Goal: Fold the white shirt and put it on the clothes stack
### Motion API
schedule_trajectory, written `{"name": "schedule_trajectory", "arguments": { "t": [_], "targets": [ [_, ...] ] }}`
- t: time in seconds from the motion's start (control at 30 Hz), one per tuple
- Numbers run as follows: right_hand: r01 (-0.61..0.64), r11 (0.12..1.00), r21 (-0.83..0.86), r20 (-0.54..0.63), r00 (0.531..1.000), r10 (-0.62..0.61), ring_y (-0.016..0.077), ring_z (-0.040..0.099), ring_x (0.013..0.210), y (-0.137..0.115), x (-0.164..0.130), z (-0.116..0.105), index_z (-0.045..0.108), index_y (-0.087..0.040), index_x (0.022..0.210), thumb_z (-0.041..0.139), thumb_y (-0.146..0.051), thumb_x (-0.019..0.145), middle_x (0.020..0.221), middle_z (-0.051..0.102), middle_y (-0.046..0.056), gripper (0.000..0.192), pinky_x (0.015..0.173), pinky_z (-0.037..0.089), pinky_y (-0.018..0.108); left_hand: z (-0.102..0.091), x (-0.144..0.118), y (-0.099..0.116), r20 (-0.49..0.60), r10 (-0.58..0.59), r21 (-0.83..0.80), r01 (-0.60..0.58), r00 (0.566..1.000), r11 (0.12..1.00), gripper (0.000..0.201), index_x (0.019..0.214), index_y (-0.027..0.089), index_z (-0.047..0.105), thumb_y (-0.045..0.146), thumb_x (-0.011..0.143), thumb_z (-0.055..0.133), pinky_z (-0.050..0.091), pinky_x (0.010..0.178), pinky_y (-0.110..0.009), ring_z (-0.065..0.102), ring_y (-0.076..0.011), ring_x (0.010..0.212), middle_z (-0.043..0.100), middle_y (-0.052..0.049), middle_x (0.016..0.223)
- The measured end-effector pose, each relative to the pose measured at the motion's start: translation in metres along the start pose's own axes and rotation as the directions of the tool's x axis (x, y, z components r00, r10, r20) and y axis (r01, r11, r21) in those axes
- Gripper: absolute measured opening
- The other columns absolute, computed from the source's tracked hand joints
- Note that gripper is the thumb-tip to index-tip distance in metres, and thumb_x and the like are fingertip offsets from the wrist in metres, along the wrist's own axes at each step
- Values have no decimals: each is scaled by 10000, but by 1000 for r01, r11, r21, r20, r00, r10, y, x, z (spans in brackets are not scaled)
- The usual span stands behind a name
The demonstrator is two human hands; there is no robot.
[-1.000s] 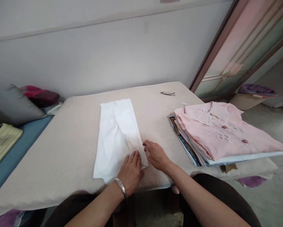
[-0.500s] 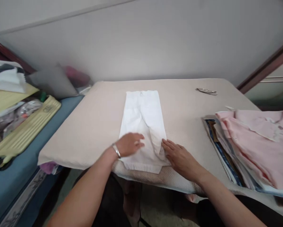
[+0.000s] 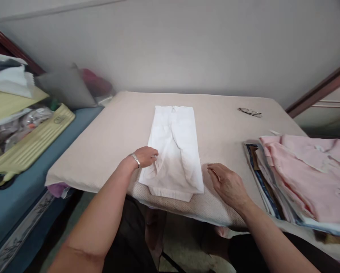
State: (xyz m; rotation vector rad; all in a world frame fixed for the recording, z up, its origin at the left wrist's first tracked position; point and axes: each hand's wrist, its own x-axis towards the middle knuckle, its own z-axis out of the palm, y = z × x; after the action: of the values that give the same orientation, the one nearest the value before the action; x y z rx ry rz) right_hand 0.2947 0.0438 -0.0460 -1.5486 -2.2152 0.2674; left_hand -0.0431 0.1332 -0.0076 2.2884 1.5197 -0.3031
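Observation:
A white garment (image 3: 175, 148), folded into a long strip, lies on the beige padded table (image 3: 107, 144) in front of me. My left hand (image 3: 145, 156), with a silver bracelet on the wrist, grips the garment's left edge near its lower end, fingers curled into the cloth. My right hand (image 3: 226, 184) rests on the table just right of the garment's lower right corner, fingers loosely bent and holding nothing.
A stack of folded clothes topped by a pink shirt (image 3: 309, 174) sits at the right of the table. Small metal scissors (image 3: 249, 111) lie at the far right. Left of the table are a grey pillow (image 3: 64, 89), a yellow-green box (image 3: 33, 142) and piled items.
My left hand slid from the garment's middle to its left edge and closed on the cloth. My right hand drew off the right edge onto the table. The view shifted left.

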Motion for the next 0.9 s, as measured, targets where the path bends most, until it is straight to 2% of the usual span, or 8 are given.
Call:
{"name": "schedule_trajectory", "arguments": {
  "t": [0.17,0.3,0.4,0.47,0.57,0.67,0.8,0.9],
  "targets": [
    [-34,998,50,31,999,32,218,657,1002,2,-2,-9,625,-204,1139,498,-199,916,1157,689,69,257,851,504,334,2,-38,2,-82,-63,18,64,995,998,401,1271,239,615,306,886,525,486,952,-375,631,-256,1150,687,-61,1263],
    [81,995,57,152,984,-89,235,594,1169,-7,-13,-5,560,-196,1278,515,-103,802,1327,606,104,488,918,504,350,34,-78,25,-50,-37,120,43,998,992,480,1252,211,595,189,773,594,471,1014,-395,589,-275,1221,612,-98,1359],
    [225,974,19,219,950,-223,246,548,1243,-14,-26,4,550,-167,1293,498,-43,733,1361,579,128,576,985,480,371,61,-95,39,-42,-24,237,33,999,971,614,1278,125,554,108,668,630,432,1075,-446,496,-329,1323,487,-192,1469],
    [291,956,-29,233,932,-276,270,528,1268,-16,-32,11,553,-135,1301,505,-28,707,1370,574,148,606,1034,451,403,69,-102,39,-83,-26,252,46,996,967,680,1321,108,510,78,651,619,395,1116,-454,431,-330,1383,411,-209,1528],
    [327,941,-83,227,926,-302,294,525,1264,-18,-37,16,549,-91,1309,517,-26,699,1375,568,176,615,1061,428,430,64,-115,23,-193,-102,164,135,976,977,697,1383,142,440,78,701,573,377,1140,-414,397,-278,1419,380,-175,1559],
    [341,935,-94,223,923,-314,295,539,1240,-17,-37,16,554,-91,1283,516,-22,703,1336,588,178,585,1031,438,422,52,-130,8,-250,-190,103,221,949,970,620,1323,212,481,66,724,541,413,1098,-379,483,-242,1337,524,-121,1428],
    [330,940,-88,239,923,-301,291,555,1205,-15,-36,13,567,-119,1226,534,-26,706,1285,609,171,530,994,431,401,49,-137,10,-177,-92,129,116,980,985,440,1157,254,574,80,755,534,433,1054,-375,529,-237,1251,612,-73,1258],
    [223,973,-54,267,942,-201,254,600,1089,-15,-34,9,561,-155,1207,553,-68,737,1226,630,132,478,904,441,353,53,-128,19,-109,-61,148,77,992,986,345,1096,239,591,122,777,527,456,1004,-392,564,-253,1172,622,-83,1191]
  ]
}}
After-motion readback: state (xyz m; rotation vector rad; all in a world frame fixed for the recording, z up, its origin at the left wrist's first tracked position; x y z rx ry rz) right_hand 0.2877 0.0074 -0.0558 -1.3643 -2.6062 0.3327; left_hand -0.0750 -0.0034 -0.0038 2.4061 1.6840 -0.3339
